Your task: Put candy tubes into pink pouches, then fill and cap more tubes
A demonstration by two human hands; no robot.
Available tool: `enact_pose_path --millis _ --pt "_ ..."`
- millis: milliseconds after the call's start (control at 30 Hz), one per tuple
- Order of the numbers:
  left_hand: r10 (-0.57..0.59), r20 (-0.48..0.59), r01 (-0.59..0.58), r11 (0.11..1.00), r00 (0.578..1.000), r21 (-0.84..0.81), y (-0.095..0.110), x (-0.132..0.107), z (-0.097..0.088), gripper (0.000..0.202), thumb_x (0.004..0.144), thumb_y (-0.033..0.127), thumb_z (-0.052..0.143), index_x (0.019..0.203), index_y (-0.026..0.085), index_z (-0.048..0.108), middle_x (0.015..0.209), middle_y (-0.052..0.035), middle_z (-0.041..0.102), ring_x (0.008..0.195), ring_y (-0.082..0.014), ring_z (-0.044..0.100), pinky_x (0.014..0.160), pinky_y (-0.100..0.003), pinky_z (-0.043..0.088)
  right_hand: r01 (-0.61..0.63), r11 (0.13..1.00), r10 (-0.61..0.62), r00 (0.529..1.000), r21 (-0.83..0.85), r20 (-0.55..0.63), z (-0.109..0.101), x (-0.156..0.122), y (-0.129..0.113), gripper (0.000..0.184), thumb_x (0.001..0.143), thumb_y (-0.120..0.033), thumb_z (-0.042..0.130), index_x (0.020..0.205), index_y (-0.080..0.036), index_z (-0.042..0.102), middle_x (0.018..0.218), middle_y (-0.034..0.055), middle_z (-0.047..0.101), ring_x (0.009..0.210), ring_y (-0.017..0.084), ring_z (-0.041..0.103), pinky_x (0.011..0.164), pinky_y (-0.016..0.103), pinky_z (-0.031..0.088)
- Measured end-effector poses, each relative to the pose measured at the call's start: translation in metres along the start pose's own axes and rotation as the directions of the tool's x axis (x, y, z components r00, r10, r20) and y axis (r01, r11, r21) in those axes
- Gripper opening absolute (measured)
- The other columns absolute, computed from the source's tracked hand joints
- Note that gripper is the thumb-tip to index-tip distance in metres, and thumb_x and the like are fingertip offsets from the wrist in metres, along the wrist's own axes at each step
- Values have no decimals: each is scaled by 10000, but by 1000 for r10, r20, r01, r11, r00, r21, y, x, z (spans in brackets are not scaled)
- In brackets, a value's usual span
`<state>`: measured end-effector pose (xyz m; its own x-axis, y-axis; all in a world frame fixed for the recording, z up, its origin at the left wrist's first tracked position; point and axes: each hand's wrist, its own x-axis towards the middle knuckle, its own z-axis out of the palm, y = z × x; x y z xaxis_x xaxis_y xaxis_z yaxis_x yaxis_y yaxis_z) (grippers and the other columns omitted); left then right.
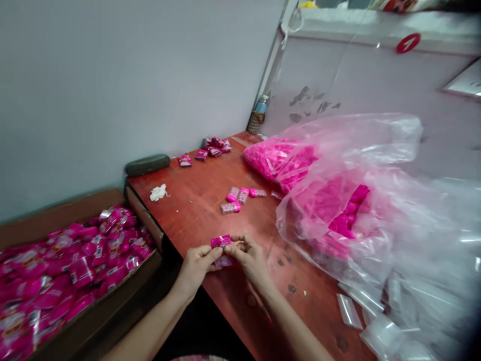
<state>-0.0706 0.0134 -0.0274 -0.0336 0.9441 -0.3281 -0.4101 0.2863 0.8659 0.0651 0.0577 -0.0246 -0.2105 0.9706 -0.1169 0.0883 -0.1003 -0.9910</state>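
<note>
Over the table's near edge, my left hand (196,264) and my right hand (251,260) meet at a small pink printed packet (220,241). Both thumbs and fingertips pinch it from either side. Something pale and see-through shows just below it, partly hidden by the fingers. Beyond my hands lie several small clear containers with pink ends (230,207), filled with pale round pieces. A large clear plastic bag (311,200) to the right of my hands holds many bright pink pieces.
Left of the red table (199,200) stands a cardboard box (145,265) full of wrapped pink packets (82,268). Along the wall are a dark green case (148,165) and more packets (218,147). Clear plastic sleeves (349,311) lie at right. A crumpled white scrap (159,192) sits at left.
</note>
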Motion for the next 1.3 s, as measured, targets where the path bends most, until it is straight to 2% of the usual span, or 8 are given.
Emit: enact_pose_path --millis 67,133,433,733,867,967,1167,1300 --pt "38 -67 -36 999 997 25 -1 4 -3 277 627 383 719 595 114 662 580 -19 603 572 -137 575 587 -245 495 127 931 -123 992 -341 36 -15 22 -8 252 794 -417 525 839 -174 574 624 -14 601 546 126 553 504 218 411" --pt "46 -129 -40 998 991 49 -2 8 -7 295 611 366 734 514 112 619 501 4 546 500 -108 528 515 -209 458 219 672 -259 964 -707 52 -38 54 -19 257 875 -357 392 923 -194 584 825 27 653 720 153 604 641 251 454" --pt "-61 -171 51 997 983 -62 9 14 -15 323 592 373 743 497 107 585 506 -23 572 483 -116 529 473 -213 425 67 308 -237 971 -949 -8 -137 175 -24 346 763 -8 341 1030 -27 560 1064 267 567 1073 330 483 876 471 332" --pt "-160 -156 112 954 975 -279 11 21 -18 288 544 313 793 607 88 626 555 -16 592 482 -81 527 443 -166 426 489 375 -245 872 -787 424 -133 84 13 494 731 -33 302 1140 -198 524 1262 52 511 1239 175 367 1038 401 230" --pt "-182 -162 105 912 970 -397 12 22 -9 265 583 269 779 734 102 638 655 -24 629 540 -96 575 456 -167 470 167 539 -362 931 -826 -49 -126 44 12 379 826 -274 350 1132 -129 521 1170 145 563 1071 239 531 885 392 411" --pt "-194 -187 93 891 963 -444 13 20 -2 171 658 188 724 772 108 626 685 -26 634 563 -104 592 473 -185 505 -176 480 -217 925 -860 -311 -109 32 0 443 830 -440 379 1061 -102 547 981 167 640 888 277 610 761 386 447" --pt "-180 -228 45 867 957 -496 15 14 7 47 754 115 620 793 96 605 693 -36 632 565 -110 607 490 -208 534 -243 248 -16 967 -938 -255 -63 15 -9 584 798 -520 451 1167 -68 436 941 217 641 849 331 620 673 375 430" --pt "-187 -251 16 831 950 -556 13 14 13 25 779 118 592 766 98 585 675 -38 634 568 -116 614 531 -237 551 -141 425 -90 976 -894 -197 -49 4 0 454 807 -386 485 1159 -99 466 935 180 642 809 292 620 644 342 431"
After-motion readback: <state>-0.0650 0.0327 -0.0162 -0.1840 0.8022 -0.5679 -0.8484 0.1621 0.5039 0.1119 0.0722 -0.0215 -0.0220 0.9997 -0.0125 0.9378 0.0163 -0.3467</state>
